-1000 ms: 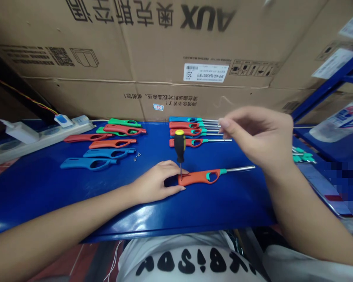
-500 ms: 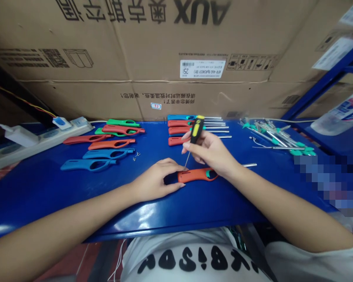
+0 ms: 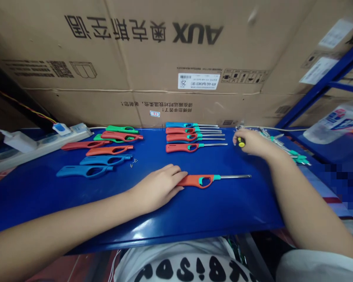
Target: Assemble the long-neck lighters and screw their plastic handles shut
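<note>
My left hand is closed around the handle end of an orange long-nosed lighter, which lies flat with its metal tube pointing right. Over at the back right, my right hand grips a black-and-yellow screwdriver; its yellow end faces me and its shaft is hidden. That hand is at the left side of a heap of metal lighter tubes with green ends, partly covering it. Behind the orange lighter, several lighters with tubes fitted, among them a red lighter, lie in a row.
Lighter handles without tubes, such as a blue handle, lie at the left near some tiny screws. A power strip runs along the left edge. A large cardboard box walls off the back of the blue table.
My right hand has carried the screwdriver away from the orange lighter to the back right, near the tubes. My left hand has closed over the lighter's handle end.
</note>
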